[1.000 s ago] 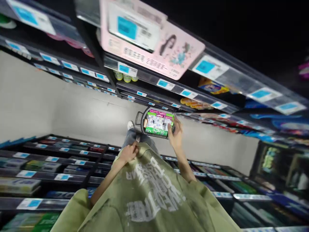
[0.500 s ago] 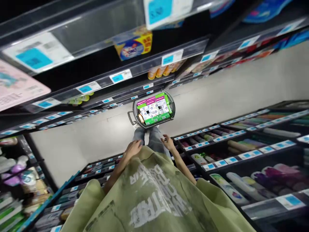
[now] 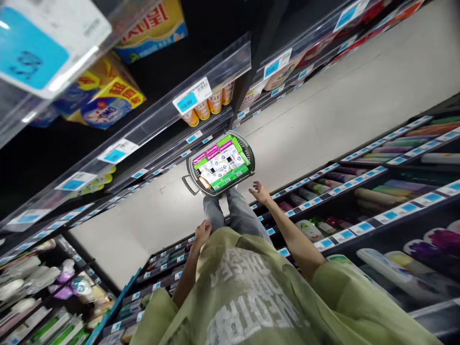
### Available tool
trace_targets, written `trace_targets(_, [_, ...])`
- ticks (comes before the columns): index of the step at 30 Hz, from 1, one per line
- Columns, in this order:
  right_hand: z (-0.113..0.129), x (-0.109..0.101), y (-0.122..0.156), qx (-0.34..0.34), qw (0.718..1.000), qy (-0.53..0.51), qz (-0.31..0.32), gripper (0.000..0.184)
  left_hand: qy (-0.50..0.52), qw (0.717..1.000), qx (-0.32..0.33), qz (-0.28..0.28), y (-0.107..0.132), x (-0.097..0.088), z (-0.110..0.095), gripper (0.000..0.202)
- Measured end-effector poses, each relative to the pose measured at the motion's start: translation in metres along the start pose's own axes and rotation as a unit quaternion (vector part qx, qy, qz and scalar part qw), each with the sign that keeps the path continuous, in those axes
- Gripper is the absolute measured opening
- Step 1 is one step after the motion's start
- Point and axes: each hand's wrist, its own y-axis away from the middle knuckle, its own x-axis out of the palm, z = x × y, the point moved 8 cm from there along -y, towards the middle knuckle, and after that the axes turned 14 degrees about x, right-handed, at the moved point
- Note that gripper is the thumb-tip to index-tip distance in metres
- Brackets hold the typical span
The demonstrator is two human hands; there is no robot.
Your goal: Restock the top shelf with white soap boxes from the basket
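Right hand (image 3: 260, 192) open and empty, fingers spread, a shopper in a lettered green T-shirt (image 3: 251, 287) stands in a store aisle over a loaded shopping basket (image 3: 235, 182). Left hand (image 3: 203, 231) hangs half-curled by the shirt's hem; whether it grips anything cannot be told. The basket sits at the shopper's feet, apparently on the floor (image 3: 294, 129), ahead of the left hand and ahead-left of the right, touched by neither. Its long axis slants along the shelving (image 3: 223, 67), handle (image 3: 187, 187) toward the shopper's left, other end farther off. The right hand is nearer, just beside the near right corner. Magenta packs (image 3: 212, 152) lie toward the far edge, green packs (image 3: 230, 177) along the near edge, white packs (image 3: 220, 165) between.
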Motion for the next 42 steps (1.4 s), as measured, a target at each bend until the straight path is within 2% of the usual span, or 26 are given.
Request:
trace_targets(3, [0.005,-0.01,-0.046,0.003,0.999,0.003,-0.034,0.054,-0.032,0.999,0.03,0.014,-0.034,-0.006,0.007,0.035])
trace_targets(5, [0.007,-0.007,-0.08,0.0,0.998,0.004,-0.055,0.059,-0.076,0.996,0.048,0.016,-0.066,-0.013,0.016,0.041])
trace_targets(8, [0.014,0.013,-0.131,-0.011,0.997,0.0,-0.077,0.068,-0.151,0.986,0.074,0.011,-0.126,-0.03,0.033,0.055])
trace_targets(12, [0.034,0.054,-0.183,-0.043,0.991,0.013,-0.125,0.078,-0.247,0.963,0.105,-0.006,-0.214,-0.058,0.053,0.069])
trace_targets(15, [0.049,0.08,-0.207,-0.041,0.986,0.028,-0.161,0.078,-0.313,0.94,0.135,-0.005,-0.269,-0.07,0.057,0.077])
trace_targets(18, [0.058,0.09,-0.221,-0.024,0.979,0.04,-0.196,0.066,-0.356,0.919,0.17,0.021,-0.308,-0.068,0.056,0.083])
trace_targets(21, [0.06,0.089,-0.229,-0.014,0.975,0.059,-0.215,0.051,-0.376,0.905,0.191,0.051,-0.331,-0.064,0.056,0.083])
trace_targets(24, [0.053,0.089,-0.231,-0.017,0.978,0.065,-0.199,0.048,-0.377,0.9,0.205,0.072,-0.342,-0.064,0.053,0.076])
trace_targets(26, [0.042,0.09,-0.226,-0.017,0.984,0.042,-0.174,0.054,-0.371,0.902,0.208,0.081,-0.344,-0.068,0.049,0.069])
trace_targets(29, [0.01,0.098,-0.208,0.023,0.992,-0.082,-0.097,0.066,-0.347,0.915,0.191,0.078,-0.337,-0.079,0.039,0.059])
trace_targets(32, [-0.02,0.107,-0.173,0.062,0.977,-0.203,-0.027,0.061,-0.299,0.941,0.147,0.062,-0.319,-0.088,0.033,0.06])
trace_targets(34, [-0.032,0.109,-0.139,0.065,0.963,-0.261,0.007,0.056,-0.253,0.958,0.121,0.058,-0.297,-0.09,0.031,0.068])
trace_targets(36, [-0.037,0.106,-0.098,0.064,0.946,-0.314,0.04,0.054,-0.203,0.972,0.1,0.066,-0.263,-0.087,0.028,0.073])
trace_targets(38, [-0.035,0.096,-0.052,0.062,0.922,-0.375,0.069,0.054,-0.158,0.981,0.073,0.084,-0.217,-0.083,0.022,0.069])
trace_targets(39, [-0.031,0.09,-0.029,0.063,0.899,-0.424,0.094,0.055,-0.139,0.985,0.052,0.093,-0.189,-0.081,0.019,0.061])
trace_targets(42, [-0.002,0.067,0.036,0.067,0.785,-0.584,0.197,0.06,-0.089,0.988,-0.017,0.122,-0.097,-0.075,0.002,0.043])
